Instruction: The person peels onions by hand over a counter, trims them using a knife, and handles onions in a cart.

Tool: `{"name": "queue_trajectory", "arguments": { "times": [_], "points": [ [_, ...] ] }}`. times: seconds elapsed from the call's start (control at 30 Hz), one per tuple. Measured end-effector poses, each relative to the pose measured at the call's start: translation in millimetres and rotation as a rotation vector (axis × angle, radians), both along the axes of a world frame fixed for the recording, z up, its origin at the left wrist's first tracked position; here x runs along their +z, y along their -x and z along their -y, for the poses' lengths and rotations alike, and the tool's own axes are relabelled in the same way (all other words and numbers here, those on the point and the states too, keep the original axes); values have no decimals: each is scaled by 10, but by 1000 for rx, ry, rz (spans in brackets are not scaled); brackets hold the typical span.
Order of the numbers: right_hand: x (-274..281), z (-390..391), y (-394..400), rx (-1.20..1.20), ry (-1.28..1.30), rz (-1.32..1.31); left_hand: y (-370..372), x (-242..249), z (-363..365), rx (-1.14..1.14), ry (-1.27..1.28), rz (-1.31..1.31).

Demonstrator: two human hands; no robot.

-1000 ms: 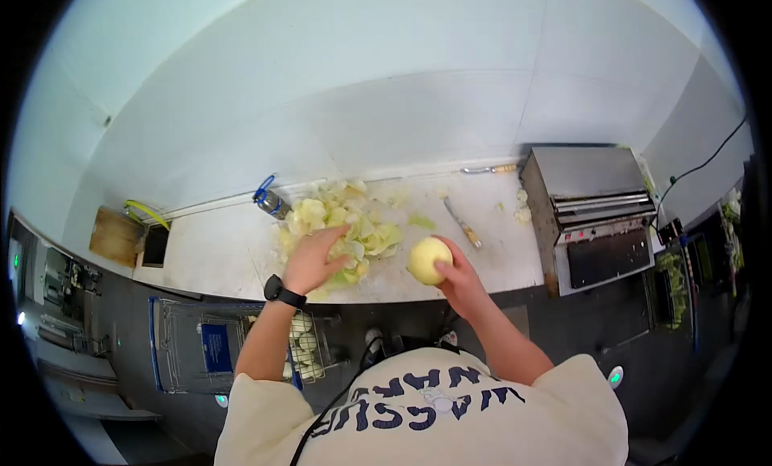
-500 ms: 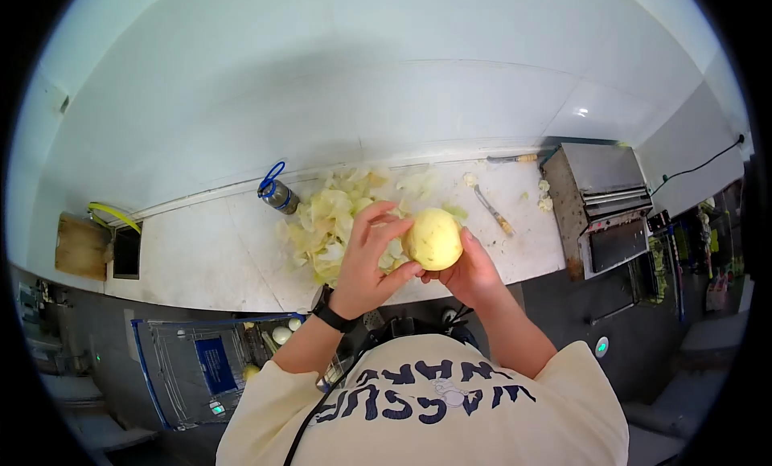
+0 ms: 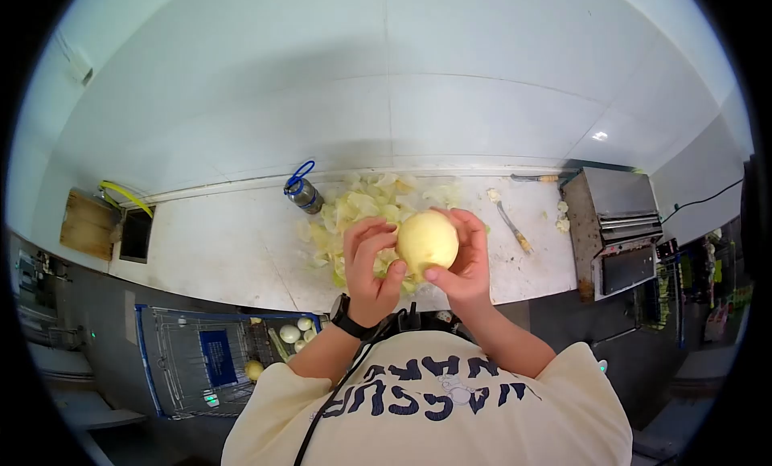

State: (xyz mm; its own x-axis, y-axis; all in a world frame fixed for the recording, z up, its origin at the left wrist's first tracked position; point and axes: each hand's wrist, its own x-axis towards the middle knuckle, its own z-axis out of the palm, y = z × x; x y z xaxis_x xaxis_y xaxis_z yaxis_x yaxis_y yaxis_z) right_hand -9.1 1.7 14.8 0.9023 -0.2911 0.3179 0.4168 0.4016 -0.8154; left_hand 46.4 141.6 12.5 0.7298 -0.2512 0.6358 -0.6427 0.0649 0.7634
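Observation:
A round, smooth, pale yellow melon [image 3: 428, 245] is held up in front of me, over the front part of the worktop. My right hand [image 3: 469, 265] cups it from the right, with the thumb across its lower front and the fingers behind. At its left side is my left hand [image 3: 371, 265], its fingers curled and the fingertips against the melon's edge. Beneath and behind the hands spreads a heap of thin, pale yellow-green leaves [image 3: 362, 205]. A knife [image 3: 515, 226] with a light handle lies to the right of the melon.
A dark bottle [image 3: 304, 194] with a blue loop stands at the back left. Another knife [image 3: 535, 177] rests by the wall. A metal machine [image 3: 615, 201] occupies the right end. Below the worktop on the left, a blue-edged cart [image 3: 173, 353] holds white and yellow round produce.
The melon has been turned in my hands, showing a smoother side. My right thumb has come round to its front, and my left fingers have shifted lower along its side. My view has shifted slightly.

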Motion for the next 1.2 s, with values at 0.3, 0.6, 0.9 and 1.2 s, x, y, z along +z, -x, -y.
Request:
{"name": "queue_trajectory", "arguments": {
  "times": [0.3,0.6,0.9,1.2],
  "points": [
    [-33,283,44,-126,466,81,137,23,150,-382,163,-734],
    [-167,493,210,271,156,-40,71,59,191,-23,-302,-19],
    [27,596,259,218,93,-62,151,727,85,-39,-495,268],
    [183,539,267,144,359,-157,28,1018,15,-58,-685,506]
  ]
}}
